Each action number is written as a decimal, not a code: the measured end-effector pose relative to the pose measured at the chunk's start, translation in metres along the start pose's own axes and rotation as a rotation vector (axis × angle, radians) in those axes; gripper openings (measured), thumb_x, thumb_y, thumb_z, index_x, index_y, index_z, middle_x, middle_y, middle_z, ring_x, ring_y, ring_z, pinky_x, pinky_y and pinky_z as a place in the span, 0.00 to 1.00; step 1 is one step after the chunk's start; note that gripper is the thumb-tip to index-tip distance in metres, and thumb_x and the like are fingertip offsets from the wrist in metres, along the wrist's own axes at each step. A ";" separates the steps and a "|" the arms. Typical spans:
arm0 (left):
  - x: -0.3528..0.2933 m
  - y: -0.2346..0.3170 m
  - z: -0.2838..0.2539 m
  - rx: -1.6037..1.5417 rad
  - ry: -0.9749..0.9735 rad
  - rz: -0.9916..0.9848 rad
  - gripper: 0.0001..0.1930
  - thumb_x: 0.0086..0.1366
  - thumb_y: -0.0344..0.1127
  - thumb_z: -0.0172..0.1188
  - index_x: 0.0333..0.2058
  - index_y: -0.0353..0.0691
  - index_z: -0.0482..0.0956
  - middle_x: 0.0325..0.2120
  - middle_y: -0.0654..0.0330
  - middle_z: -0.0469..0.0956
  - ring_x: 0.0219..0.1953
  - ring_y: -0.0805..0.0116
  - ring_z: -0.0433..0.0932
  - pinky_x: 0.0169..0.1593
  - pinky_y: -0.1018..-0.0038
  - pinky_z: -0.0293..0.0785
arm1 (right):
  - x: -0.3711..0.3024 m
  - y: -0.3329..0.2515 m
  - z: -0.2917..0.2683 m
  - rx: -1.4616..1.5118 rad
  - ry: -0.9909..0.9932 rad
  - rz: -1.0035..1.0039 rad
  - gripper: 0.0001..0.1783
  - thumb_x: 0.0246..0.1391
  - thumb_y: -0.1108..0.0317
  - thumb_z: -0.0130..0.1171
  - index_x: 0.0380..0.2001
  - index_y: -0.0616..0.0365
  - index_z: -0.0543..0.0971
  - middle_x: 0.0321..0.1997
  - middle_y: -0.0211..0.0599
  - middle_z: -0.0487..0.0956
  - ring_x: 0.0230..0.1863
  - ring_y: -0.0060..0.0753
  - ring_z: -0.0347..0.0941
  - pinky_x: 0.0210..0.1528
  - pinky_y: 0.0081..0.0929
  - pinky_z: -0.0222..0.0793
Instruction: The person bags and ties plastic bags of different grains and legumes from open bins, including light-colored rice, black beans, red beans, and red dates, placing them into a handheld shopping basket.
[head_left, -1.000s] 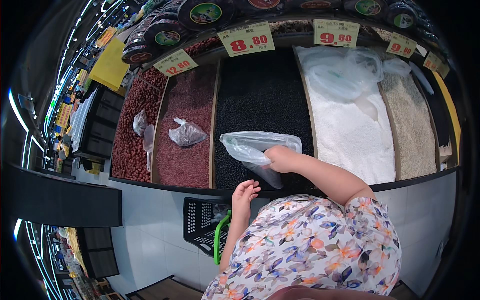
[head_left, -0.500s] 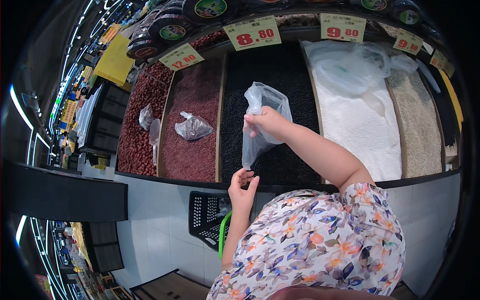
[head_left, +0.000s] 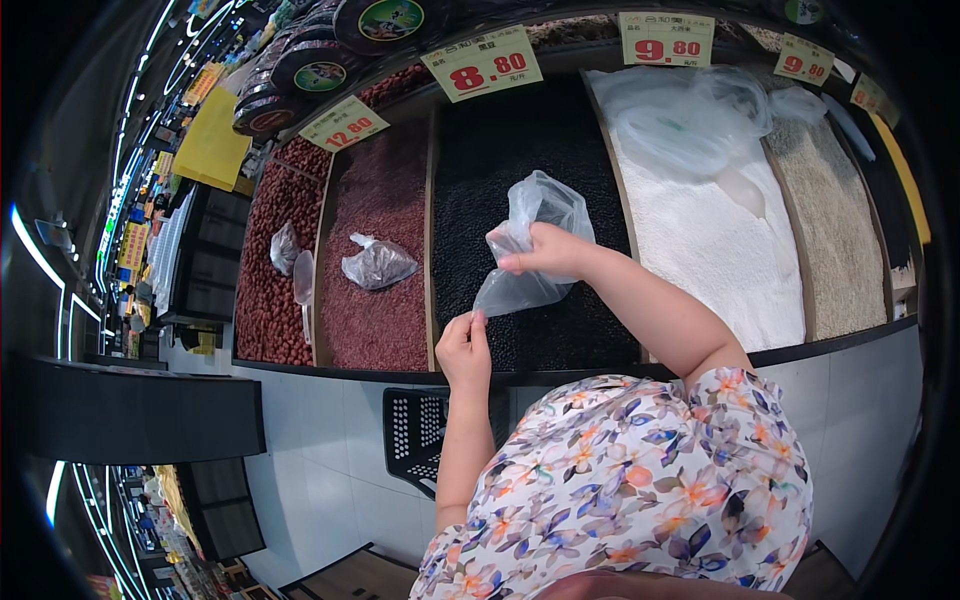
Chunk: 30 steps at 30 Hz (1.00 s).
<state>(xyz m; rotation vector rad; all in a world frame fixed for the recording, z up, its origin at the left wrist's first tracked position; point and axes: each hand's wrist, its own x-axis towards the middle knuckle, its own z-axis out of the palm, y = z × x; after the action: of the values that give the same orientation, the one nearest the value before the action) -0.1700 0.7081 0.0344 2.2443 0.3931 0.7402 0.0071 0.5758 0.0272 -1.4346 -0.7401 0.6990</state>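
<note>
A clear plastic bag [head_left: 525, 290] hangs over a bin of small black beans [head_left: 470, 190]. My right hand [head_left: 545, 250] grips the bag near its middle, with the upper part of the bag standing out above my fingers. Lower left, at the bin's front edge, my left hand [head_left: 462, 348] pinches the bag's bottom corner between thumb and fingers. The bag is stretched between both hands and looks empty.
To the left, a filled bag [head_left: 380, 263] lies on small red beans [head_left: 380, 325]. Further left, a small bag [head_left: 285, 248] and a scoop [head_left: 304, 280] rest on larger red beans [head_left: 265, 315]. Crumpled plastic [head_left: 685, 130] covers white grain [head_left: 690, 270]. Below stands a black basket [head_left: 408, 425].
My left hand has moved up and left and now pinches the bag's corner; before, its fingers were loosely spread below it. The bag's lower end is drawn out to the left.
</note>
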 end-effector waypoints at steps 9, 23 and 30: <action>0.035 0.024 0.021 -0.034 -0.084 0.244 0.04 0.56 0.26 0.56 0.26 0.32 0.76 0.20 0.56 0.75 0.22 0.67 0.73 0.27 0.75 0.67 | -0.022 0.011 0.025 -0.963 -0.024 0.107 0.22 0.39 0.52 0.63 0.31 0.61 0.78 0.30 0.50 0.77 0.37 0.48 0.74 0.41 0.37 0.69; 0.019 -0.031 0.039 -0.015 -0.158 -0.022 0.16 0.53 0.28 0.61 0.42 0.35 0.74 0.35 0.54 0.75 0.33 0.66 0.75 0.39 0.73 0.72 | 0.003 -0.009 -0.016 0.388 0.125 0.008 0.12 0.55 0.66 0.50 0.38 0.64 0.73 0.31 0.41 0.77 0.33 0.32 0.76 0.37 0.28 0.72; 0.017 -0.033 0.023 -0.126 -0.024 0.022 0.03 0.54 0.25 0.58 0.28 0.32 0.77 0.28 0.57 0.77 0.32 0.67 0.75 0.38 0.76 0.70 | 0.000 -0.028 -0.012 0.758 0.098 0.096 0.13 0.57 0.65 0.47 0.41 0.63 0.72 0.35 0.44 0.77 0.34 0.34 0.76 0.39 0.31 0.72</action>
<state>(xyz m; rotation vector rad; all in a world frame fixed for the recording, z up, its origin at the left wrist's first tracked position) -0.1446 0.7263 0.0035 2.1397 0.3022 0.7291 0.0166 0.5676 0.0548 -0.8007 -0.2708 0.8579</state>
